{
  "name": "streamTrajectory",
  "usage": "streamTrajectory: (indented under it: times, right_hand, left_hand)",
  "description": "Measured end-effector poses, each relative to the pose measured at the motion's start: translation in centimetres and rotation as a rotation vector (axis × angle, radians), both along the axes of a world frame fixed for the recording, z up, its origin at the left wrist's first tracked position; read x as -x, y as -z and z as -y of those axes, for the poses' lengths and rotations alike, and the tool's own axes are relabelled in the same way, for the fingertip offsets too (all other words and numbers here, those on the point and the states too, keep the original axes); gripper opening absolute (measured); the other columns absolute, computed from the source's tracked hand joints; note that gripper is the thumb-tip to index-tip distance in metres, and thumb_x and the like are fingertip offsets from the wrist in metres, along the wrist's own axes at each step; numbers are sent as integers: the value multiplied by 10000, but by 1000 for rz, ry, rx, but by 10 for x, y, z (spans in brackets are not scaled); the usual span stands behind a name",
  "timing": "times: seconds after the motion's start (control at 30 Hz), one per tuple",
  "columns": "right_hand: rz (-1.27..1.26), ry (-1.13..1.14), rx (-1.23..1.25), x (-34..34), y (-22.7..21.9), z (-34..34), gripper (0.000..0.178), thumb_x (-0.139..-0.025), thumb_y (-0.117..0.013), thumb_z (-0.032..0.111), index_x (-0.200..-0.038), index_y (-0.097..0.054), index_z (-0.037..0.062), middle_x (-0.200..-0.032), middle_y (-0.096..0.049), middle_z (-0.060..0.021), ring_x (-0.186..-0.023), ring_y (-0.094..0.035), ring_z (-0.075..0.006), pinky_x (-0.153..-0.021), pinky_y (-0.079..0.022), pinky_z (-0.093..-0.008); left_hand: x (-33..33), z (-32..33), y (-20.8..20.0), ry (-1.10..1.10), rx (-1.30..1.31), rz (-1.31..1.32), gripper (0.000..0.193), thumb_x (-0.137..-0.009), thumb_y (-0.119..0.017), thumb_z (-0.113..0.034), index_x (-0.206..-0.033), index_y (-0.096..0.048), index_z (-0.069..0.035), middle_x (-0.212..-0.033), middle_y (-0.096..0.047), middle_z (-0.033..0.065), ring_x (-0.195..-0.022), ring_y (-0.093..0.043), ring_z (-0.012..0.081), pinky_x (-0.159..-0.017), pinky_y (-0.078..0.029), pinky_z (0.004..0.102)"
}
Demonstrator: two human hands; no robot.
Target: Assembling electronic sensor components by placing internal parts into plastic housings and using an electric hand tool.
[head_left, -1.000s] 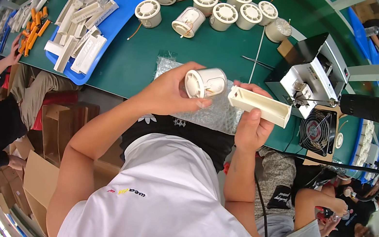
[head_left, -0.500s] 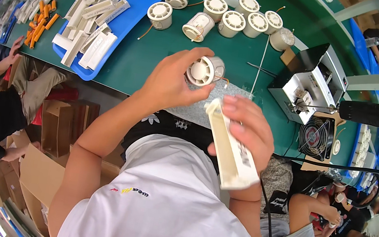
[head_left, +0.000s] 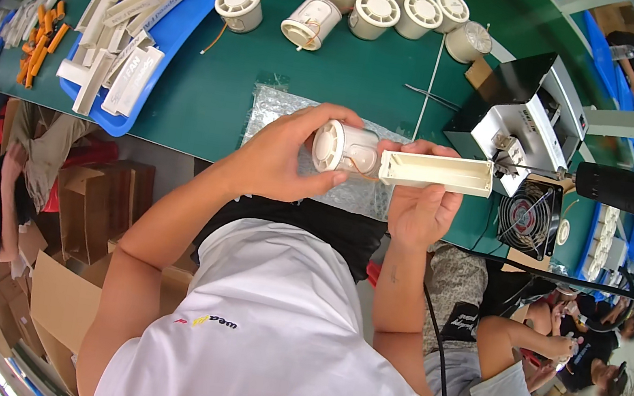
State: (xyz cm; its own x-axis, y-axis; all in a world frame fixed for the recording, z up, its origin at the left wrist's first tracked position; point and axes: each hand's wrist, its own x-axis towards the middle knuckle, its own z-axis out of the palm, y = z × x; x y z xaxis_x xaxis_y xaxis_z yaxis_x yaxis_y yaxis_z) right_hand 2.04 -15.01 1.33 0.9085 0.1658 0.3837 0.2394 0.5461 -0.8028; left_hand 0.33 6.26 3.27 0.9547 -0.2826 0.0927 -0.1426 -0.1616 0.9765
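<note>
My left hand (head_left: pixel 291 151) is closed round a white cylindrical fan unit (head_left: pixel 331 148), its slotted end cap facing left and its clear side toward the right. A thin orange wire (head_left: pixel 361 173) runs from the unit toward the handle shell. In my right hand (head_left: pixel 424 206) lies a long cream plastic handle shell (head_left: pixel 439 173), held level with its hollow side toward me. Thumb and fingers grip it from below and behind. The shell's left end is beside the fan unit; whether they touch I cannot tell. Both parts are above a sheet of bubble wrap (head_left: pixel 264 112).
Several more fan units (head_left: pixel 375 15) stand along the back. A blue tray (head_left: pixel 182 30) of white shells is at the left, with orange cylinders (head_left: pixel 43 46) beyond it. To the right are tweezers (head_left: pixel 432 97), a black-and-white machine (head_left: pixel 521 118) and a square fan (head_left: pixel 529 217).
The handle shell has turned from a steep tilt to level, its hollow side now facing me. My right hand has moved under it. The fan unit has rotated, showing its clear side.
</note>
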Motion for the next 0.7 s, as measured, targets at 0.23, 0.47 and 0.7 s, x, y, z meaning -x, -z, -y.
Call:
streamTrajectory:
  times: [0.23,0.47,0.7]
  right_hand:
    - [-62,17,106,0,16,-5,394,-1000,-570,272,-1273,-494,-1,-1129,-596,-208,-1038,-630,-370,-939,-516,-548]
    - [-122,74,8,-3,6,-8,347,-981,-574,190,-1242,-502,-26,-1124,-606,-209,-1013,-638,-339,-912,-528,-515]
    - [378,97,415,-9,-48,-3,444,-718,-788,36,-1116,-613,-54,-1043,-671,-210,-953,-677,-320,-844,-552,-407]
  left_hand:
    - [-3,10,4,-88,-213,269,456,-739,-765,-128,-1155,-595,-55,-1180,-577,137,-1058,-597,310,-882,-488,372]
    - [3,27,20,-167,-112,401,191,-748,-801,-72,-915,-714,-37,-1087,-646,74,-1077,-579,300,-904,-472,390]
    - [8,33,16,-239,-213,450,166,-736,-792,-36,-897,-754,-50,-1104,-659,59,-1080,-567,305,-911,-467,397]
